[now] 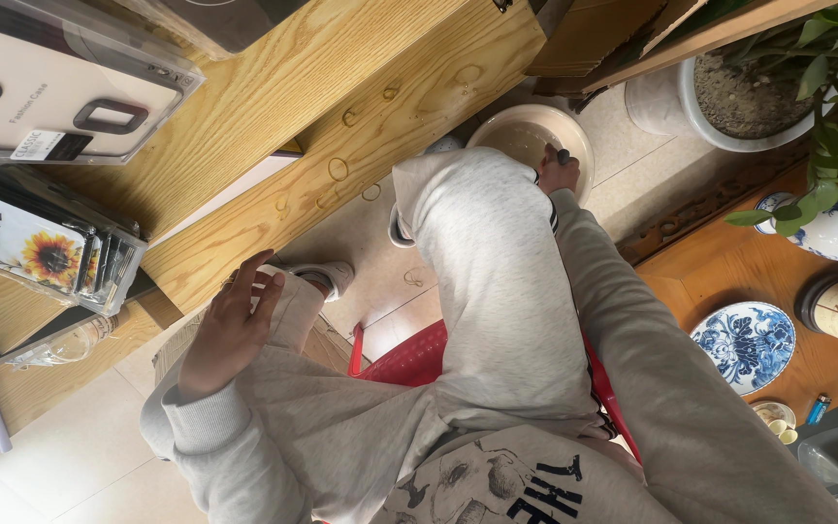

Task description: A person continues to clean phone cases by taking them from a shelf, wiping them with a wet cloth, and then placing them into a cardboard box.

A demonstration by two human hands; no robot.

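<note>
Hands apart: right hand (pixel 559 171) grips something dark over round basin (pixel 574 131), left hand (pixel 230 325) open.

Glossy plastic basin (pixel 535 131); grained wood counter (pixel 341 107).

Right hand (pixel 559 171) reaches into pale basin (pixel 574 136) on the floor. Left hand (pixel 228 328) rests on the knee, fingers (pixel 256 275) loose.
</note>
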